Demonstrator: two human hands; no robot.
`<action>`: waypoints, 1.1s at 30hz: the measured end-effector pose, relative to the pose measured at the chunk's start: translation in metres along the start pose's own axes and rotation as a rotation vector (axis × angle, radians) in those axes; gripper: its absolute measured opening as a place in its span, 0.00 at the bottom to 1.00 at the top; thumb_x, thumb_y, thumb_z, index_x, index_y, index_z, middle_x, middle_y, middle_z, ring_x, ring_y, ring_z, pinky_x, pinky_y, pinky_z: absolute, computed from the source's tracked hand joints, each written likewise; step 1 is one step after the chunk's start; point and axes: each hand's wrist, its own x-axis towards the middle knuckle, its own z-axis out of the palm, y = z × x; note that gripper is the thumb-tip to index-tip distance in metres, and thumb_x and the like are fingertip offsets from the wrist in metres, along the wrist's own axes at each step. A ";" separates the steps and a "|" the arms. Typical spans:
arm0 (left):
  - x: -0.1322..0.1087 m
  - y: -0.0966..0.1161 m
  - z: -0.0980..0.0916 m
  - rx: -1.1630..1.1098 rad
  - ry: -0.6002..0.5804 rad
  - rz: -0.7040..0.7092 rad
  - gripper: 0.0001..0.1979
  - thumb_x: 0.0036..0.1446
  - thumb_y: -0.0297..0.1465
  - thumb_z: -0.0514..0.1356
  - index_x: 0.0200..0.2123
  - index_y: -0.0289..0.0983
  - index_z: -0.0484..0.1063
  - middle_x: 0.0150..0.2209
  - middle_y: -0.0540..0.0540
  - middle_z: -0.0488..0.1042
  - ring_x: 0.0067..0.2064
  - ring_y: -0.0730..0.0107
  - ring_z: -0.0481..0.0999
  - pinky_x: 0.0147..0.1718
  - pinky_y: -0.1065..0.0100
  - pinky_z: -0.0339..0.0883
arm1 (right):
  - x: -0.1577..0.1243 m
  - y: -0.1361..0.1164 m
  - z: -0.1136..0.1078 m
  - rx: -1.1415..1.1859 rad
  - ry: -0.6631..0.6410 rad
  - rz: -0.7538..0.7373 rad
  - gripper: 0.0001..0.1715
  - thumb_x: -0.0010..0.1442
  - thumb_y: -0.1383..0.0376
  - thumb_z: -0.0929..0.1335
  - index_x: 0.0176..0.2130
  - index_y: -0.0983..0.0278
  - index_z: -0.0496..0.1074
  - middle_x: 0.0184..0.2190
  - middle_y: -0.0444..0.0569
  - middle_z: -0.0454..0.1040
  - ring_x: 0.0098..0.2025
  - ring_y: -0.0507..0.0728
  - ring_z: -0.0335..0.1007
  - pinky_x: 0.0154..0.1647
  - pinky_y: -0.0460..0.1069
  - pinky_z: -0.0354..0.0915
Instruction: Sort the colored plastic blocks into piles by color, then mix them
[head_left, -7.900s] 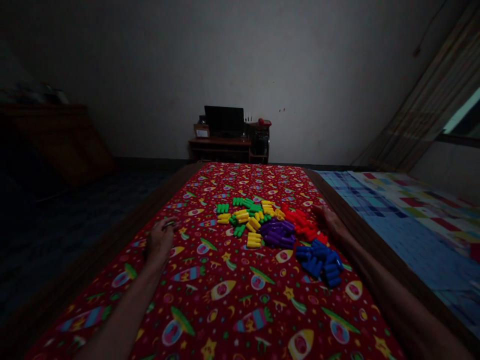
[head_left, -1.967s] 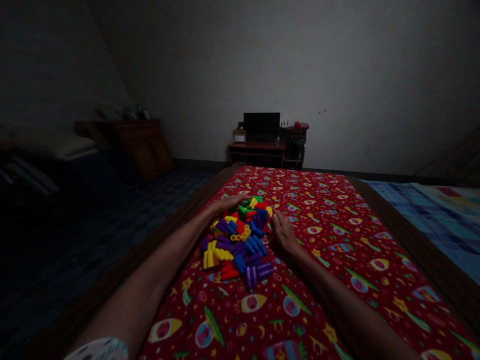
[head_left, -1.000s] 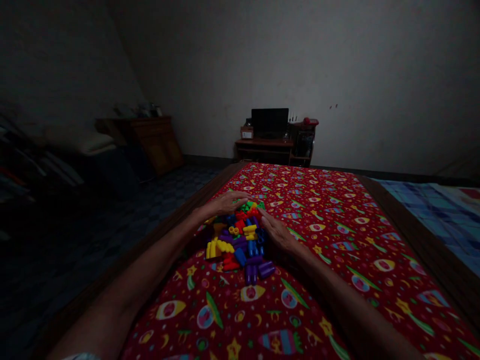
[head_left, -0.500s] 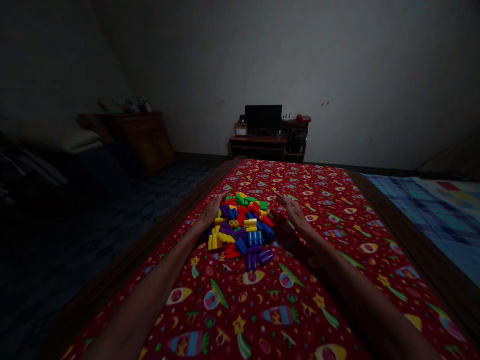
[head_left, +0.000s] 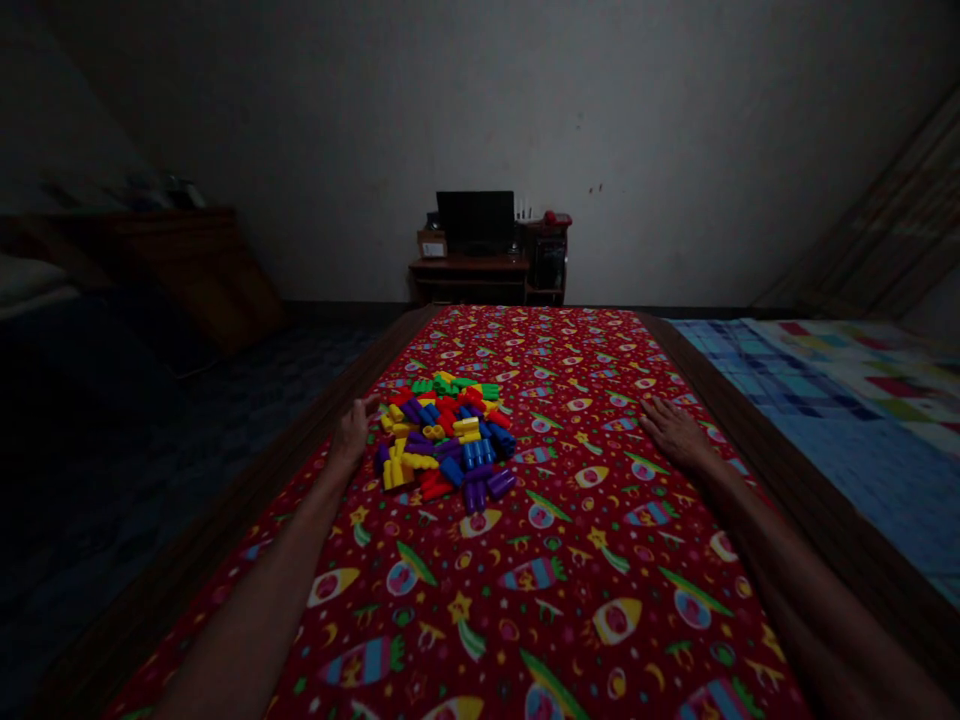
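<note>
A mixed heap of small plastic blocks (head_left: 445,437), red, yellow, green, blue and purple, lies on a red patterned sheet (head_left: 525,560) covering a bed. My left hand (head_left: 351,432) rests flat on the sheet right at the heap's left edge, fingers stretched out, holding nothing. My right hand (head_left: 673,430) lies flat and open on the sheet well to the right of the heap, apart from it. Both forearms reach in from the bottom of the view.
A wooden bed frame (head_left: 720,390) borders the red sheet on both sides. A second bed with a blue checked cover (head_left: 832,410) lies to the right. A low desk with a dark monitor (head_left: 475,220) stands against the far wall. A wooden cabinet (head_left: 187,270) is at left.
The blocks, once sorted by colour, were pushed together into one mixed heap at the left. Since half a second ago both hands drew away from the heap, the right one far to the right.
</note>
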 end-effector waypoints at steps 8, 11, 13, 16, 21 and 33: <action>0.002 -0.007 -0.008 0.110 -0.033 0.029 0.29 0.63 0.44 0.41 0.46 0.33 0.74 0.49 0.37 0.77 0.53 0.54 0.75 0.56 0.53 0.65 | -0.002 -0.034 -0.017 0.027 0.030 0.097 0.33 0.68 0.56 0.50 0.63 0.69 0.59 0.65 0.61 0.58 0.66 0.64 0.52 0.63 0.60 0.52; 0.004 -0.007 -0.007 0.214 -0.073 0.099 0.31 0.62 0.46 0.39 0.51 0.34 0.72 0.53 0.38 0.75 0.56 0.54 0.73 0.58 0.52 0.62 | -0.003 -0.041 -0.016 0.032 -0.033 0.051 0.34 0.68 0.55 0.50 0.65 0.68 0.58 0.66 0.58 0.56 0.68 0.64 0.49 0.65 0.60 0.51; 0.004 -0.004 -0.003 0.302 -0.135 0.163 0.32 0.62 0.47 0.40 0.54 0.34 0.70 0.57 0.39 0.71 0.60 0.55 0.67 0.62 0.52 0.56 | -0.003 -0.037 -0.013 0.027 -0.058 0.111 0.35 0.68 0.54 0.49 0.65 0.69 0.56 0.66 0.58 0.55 0.68 0.64 0.49 0.65 0.61 0.51; -0.002 0.002 0.005 0.399 -0.290 0.255 0.35 0.59 0.51 0.41 0.58 0.34 0.66 0.62 0.39 0.64 0.65 0.56 0.59 0.65 0.52 0.47 | -0.003 -0.027 -0.008 0.005 -0.057 0.127 0.34 0.68 0.55 0.49 0.65 0.67 0.57 0.67 0.56 0.55 0.68 0.65 0.48 0.64 0.63 0.50; -0.016 0.013 0.015 0.355 -0.390 0.264 0.39 0.58 0.55 0.39 0.60 0.34 0.64 0.63 0.40 0.63 0.66 0.58 0.58 0.66 0.54 0.46 | -0.004 -0.022 -0.005 -0.016 -0.058 0.094 0.35 0.67 0.57 0.49 0.66 0.69 0.56 0.67 0.58 0.54 0.68 0.67 0.47 0.63 0.64 0.50; -0.041 0.078 0.078 0.094 -0.531 0.186 0.40 0.46 0.57 0.59 0.55 0.36 0.70 0.54 0.39 0.74 0.55 0.49 0.72 0.56 0.52 0.64 | -0.004 -0.033 -0.011 0.007 0.006 0.191 0.34 0.67 0.56 0.50 0.65 0.68 0.58 0.66 0.56 0.57 0.66 0.65 0.51 0.63 0.62 0.51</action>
